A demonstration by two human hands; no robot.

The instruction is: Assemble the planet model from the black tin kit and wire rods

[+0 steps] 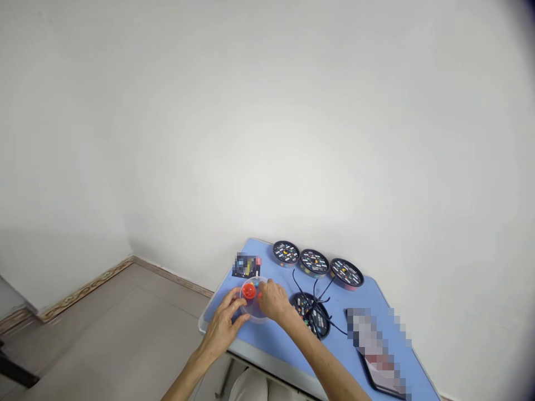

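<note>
A clear round plastic tub [259, 319] rests on the blue table, holding a small red cup [249, 291] and a few small coloured pieces. My left hand [225, 320] curls around the tub's left side, thumb and fingers apart and gripping its rim. Over the tub's right side is my right hand [275, 299], its fingers bent down and closed inside the rim. A bit of red shows by those fingertips, but what they hold is hidden. Just right of this hand lies a round black lid [298, 303] printed with coloured dots, with a bundle of dark cords [316, 301] across it.
Three round tubs with printed black lids stand in a row along the back: a left one [286, 252], a middle one [315, 262] and a right one [346, 273]. A dark printed card [246, 266] lies at the back left. A phone [378, 356] is at the right, blurred.
</note>
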